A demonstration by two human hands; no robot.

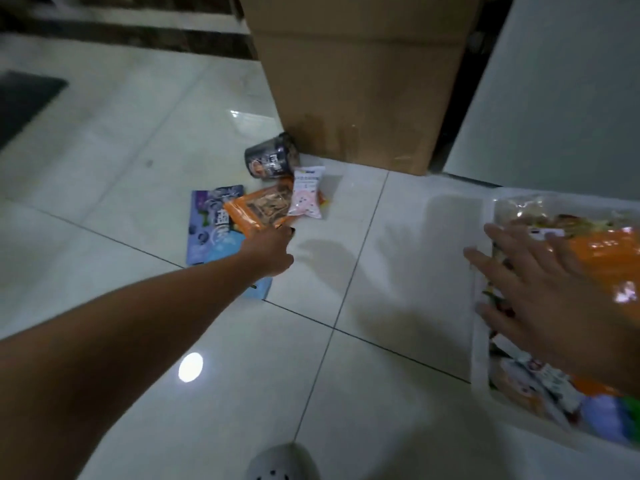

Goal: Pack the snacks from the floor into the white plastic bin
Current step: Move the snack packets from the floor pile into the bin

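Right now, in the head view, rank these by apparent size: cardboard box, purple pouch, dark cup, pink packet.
1. cardboard box
2. purple pouch, partly covered
3. dark cup and pink packet: they look about alike, so not ranked

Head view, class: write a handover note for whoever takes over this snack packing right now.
Left hand reaches the orange foil packet on the floor; grip unclear. Right hand spread open over snacks in the white plastic bin.
Done: bin already holds many packets.
To do: orange packet, purple flat pouch, small pink-white packet, dark round cup, all near the brown cardboard box.
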